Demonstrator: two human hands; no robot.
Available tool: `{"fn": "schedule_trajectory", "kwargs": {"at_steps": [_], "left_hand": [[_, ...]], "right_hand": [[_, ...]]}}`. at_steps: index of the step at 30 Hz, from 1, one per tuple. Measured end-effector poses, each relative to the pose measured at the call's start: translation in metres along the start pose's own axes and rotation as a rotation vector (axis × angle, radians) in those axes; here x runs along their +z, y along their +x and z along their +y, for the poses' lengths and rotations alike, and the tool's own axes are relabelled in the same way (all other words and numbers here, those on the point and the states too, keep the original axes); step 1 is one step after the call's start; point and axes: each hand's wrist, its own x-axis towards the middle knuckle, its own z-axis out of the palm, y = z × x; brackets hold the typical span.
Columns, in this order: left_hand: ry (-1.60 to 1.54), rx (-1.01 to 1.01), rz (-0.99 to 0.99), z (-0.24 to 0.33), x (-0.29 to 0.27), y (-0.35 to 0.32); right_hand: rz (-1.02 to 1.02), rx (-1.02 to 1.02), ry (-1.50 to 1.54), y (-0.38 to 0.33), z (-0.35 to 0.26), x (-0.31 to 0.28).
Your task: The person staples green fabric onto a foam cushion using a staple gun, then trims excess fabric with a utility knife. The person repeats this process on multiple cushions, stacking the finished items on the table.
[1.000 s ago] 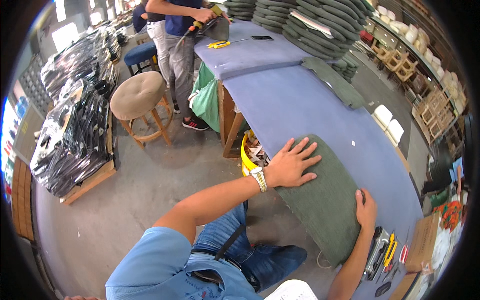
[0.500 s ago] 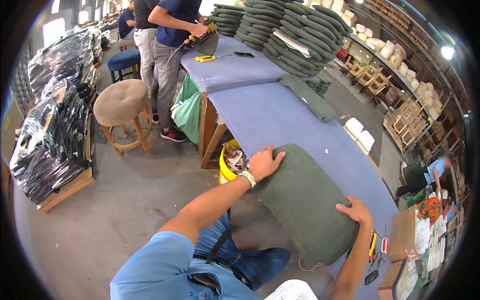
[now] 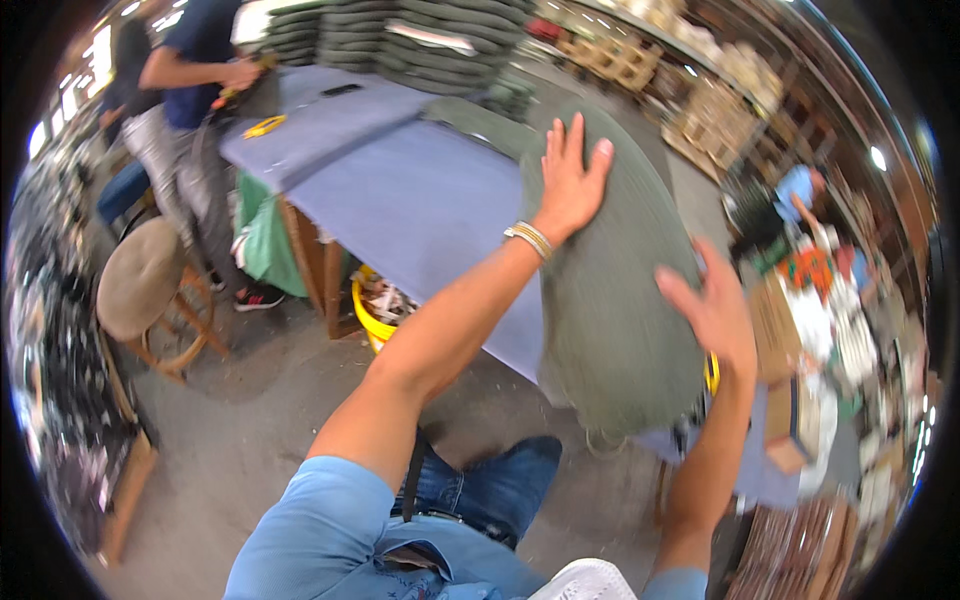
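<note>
A dark green fabric-covered pad (image 3: 625, 290) with rounded ends stands in front of me at the table's near edge, its long side running away from me. A short loop of cord hangs from its near end. My left hand (image 3: 573, 190) lies on the pad's far part with the fingers spread. At the right edge is my right hand (image 3: 718, 305), somewhat blurred, its thumb and fingers apart and the thumb over the fabric. Whether any fingers reach behind the pad is hidden.
The blue-topped table (image 3: 400, 190) carries another green pad (image 3: 480, 125), stacked green pads (image 3: 450, 50), a phone (image 3: 342, 90) and a yellow-handled tool (image 3: 264, 127). Below stands a yellow bucket (image 3: 372, 318) of scraps. Left are a stool (image 3: 142, 280) and a co-worker (image 3: 200, 80); cardboard boxes (image 3: 778, 325) are right.
The pad has been raised and turned so its far end points farther away and right. Both hands have moved with it, the left one farther out. My view has swung right.
</note>
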Motion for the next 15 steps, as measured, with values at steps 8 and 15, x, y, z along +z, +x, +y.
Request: {"fn": "schedule_trajectory", "kwargs": {"at_steps": [8, 15], "left_hand": [[-0.830, -0.665, -0.563, -0.018, -0.008, -0.111], [-0.471, -0.273, -0.592, -0.015, -0.060, -0.126]], "right_hand": [[0.167, 0.333, 0.224, 0.007, 0.063, 0.124], [0.342, 0.305, 0.513, 0.009, 0.074, 0.170]]}}
